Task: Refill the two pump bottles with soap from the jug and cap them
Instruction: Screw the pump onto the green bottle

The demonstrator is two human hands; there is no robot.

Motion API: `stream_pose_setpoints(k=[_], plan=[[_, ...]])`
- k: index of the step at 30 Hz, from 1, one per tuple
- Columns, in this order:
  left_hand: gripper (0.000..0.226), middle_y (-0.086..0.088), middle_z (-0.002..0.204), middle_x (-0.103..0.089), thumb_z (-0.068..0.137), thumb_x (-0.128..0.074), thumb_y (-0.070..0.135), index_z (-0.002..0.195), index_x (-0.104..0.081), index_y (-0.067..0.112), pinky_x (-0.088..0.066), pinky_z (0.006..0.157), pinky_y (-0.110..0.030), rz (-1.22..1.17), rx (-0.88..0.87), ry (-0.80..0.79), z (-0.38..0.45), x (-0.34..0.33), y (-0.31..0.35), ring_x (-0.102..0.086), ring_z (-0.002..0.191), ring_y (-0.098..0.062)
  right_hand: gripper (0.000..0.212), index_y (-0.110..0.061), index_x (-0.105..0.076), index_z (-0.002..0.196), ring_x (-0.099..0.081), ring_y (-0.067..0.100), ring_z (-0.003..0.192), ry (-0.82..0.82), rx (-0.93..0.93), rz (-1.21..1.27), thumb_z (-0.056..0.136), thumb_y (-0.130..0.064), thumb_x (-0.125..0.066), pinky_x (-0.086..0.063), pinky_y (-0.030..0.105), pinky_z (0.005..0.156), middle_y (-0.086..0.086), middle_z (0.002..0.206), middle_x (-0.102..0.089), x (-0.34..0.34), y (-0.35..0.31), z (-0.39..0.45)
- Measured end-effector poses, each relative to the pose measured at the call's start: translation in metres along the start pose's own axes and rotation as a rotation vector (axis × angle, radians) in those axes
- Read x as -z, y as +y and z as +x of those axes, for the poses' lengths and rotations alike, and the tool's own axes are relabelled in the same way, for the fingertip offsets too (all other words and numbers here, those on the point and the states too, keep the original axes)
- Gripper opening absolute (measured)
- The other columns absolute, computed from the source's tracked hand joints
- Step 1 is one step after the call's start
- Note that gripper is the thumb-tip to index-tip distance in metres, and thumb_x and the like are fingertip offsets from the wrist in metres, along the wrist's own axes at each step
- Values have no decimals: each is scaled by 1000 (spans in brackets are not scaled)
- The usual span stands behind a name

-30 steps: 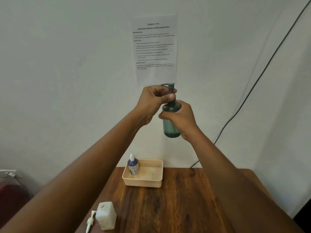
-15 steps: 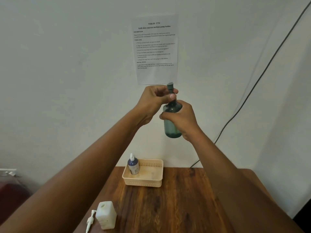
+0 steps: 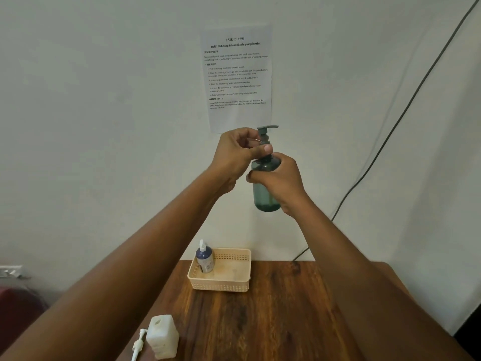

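I hold a translucent green pump bottle [image 3: 264, 196] upright in the air in front of the wall. My right hand [image 3: 279, 182] grips its body. My left hand [image 3: 238, 155] pinches the collar of its grey-green pump head [image 3: 265, 130], whose spout points right. A dark blue bottle with a white pump [image 3: 204, 257] stands in the left corner of a beige basket [image 3: 221, 285]. A white square bottle [image 3: 163, 336] with an open mouth sits near the table's front left, a loose white pump [image 3: 138, 343] lying beside it.
The brown wooden table [image 3: 273, 316] stands against a white wall. A printed task sheet [image 3: 236, 74] is taped to the wall behind my hands. A dark cable [image 3: 390, 136] runs down the wall at right. A dark red object lies low at far left.
The pump head has turned: its spout pointed left, then toward me, and now points right. My left fingers have shifted on the collar. The bottle stays at the same height.
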State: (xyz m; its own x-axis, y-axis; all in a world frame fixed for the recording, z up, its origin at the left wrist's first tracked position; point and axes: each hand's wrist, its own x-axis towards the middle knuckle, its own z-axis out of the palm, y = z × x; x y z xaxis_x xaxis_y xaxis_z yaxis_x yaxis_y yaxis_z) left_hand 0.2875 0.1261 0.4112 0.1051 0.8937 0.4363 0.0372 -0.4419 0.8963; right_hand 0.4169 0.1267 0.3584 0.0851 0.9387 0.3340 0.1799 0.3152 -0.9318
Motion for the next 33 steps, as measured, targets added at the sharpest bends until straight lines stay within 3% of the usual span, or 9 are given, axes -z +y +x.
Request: stream_pose_setpoints(k=[2, 4, 9, 14, 20, 23, 26, 33], plan=[[23, -16, 102, -78, 91, -72, -6, 113, -70, -1, -58, 85, -26, -27, 48, -101, 2, 4, 2, -77, 93, -21, 39, -25, -69, 98, -69, 12, 85, -6, -6, 10, 63, -25, -88, -52, 28, 67, -9, 93, -72, 3, 2, -1], [26, -15, 106, -77, 95, -65, -7, 120, -67, 0, -56, 80, -17, -50, 91, -195, 2, 8, 3, -77, 96, -17, 39, -24, -69, 97, -70, 15, 85, -16, -5, 11, 63, -24, -88, -54, 30, 68, -6, 92, -73, 4, 4, -2], [21, -2, 101, -77, 96, -68, 0, 115, -71, 7, -49, 64, -7, -25, 101, -174, 2, 7, 4, -74, 86, -4, 37, -26, -69, 96, -69, 15, 85, -6, 1, 15, 64, -26, -87, -53, 30, 68, -7, 92, -72, 2, 2, -1], [17, -4, 92, -75, 86, -77, -5, 102, -74, 0, -57, 82, -25, -51, 40, -94, 5, 7, 3, -73, 82, -15, 40, -29, -67, 100, -66, 12, 86, -31, 19, 3, 65, -27, -87, -53, 29, 66, -10, 96, -70, 0, -1, -2], [19, -10, 97, -73, 91, -69, -8, 109, -72, -1, -57, 92, -29, -72, 75, -218, 4, 15, 0, -72, 99, -22, 43, -22, -70, 100, -70, 24, 91, -111, 25, 66, 60, -24, -87, -60, 39, 75, -1, 95, -73, 4, 6, -5], [23, -13, 99, -75, 92, -70, -3, 115, -71, -1, -56, 82, -19, -51, 52, -189, 0, 11, -2, -75, 93, -18, 44, -19, -70, 101, -71, 27, 95, -145, 20, 104, 60, -24, -86, -61, 45, 82, 3, 97, -74, 6, 7, -4], [20, -18, 100, -76, 92, -71, -3, 112, -72, 0, -58, 92, -30, -38, 12, -186, 1, 12, -1, -75, 96, -24, 47, -14, -69, 105, -71, 33, 101, -227, 26, 107, 62, -21, -85, -61, 50, 88, 10, 102, -74, 11, 5, 0], [24, -17, 103, -76, 94, -66, -6, 118, -69, -3, -58, 98, -36, -73, 2, -226, -6, 16, -9, -75, 101, -29, 34, -8, -68, 100, -72, 21, 90, -457, -5, 190, 68, -9, -80, -58, 38, 80, 10, 93, -73, 19, 11, 4]])
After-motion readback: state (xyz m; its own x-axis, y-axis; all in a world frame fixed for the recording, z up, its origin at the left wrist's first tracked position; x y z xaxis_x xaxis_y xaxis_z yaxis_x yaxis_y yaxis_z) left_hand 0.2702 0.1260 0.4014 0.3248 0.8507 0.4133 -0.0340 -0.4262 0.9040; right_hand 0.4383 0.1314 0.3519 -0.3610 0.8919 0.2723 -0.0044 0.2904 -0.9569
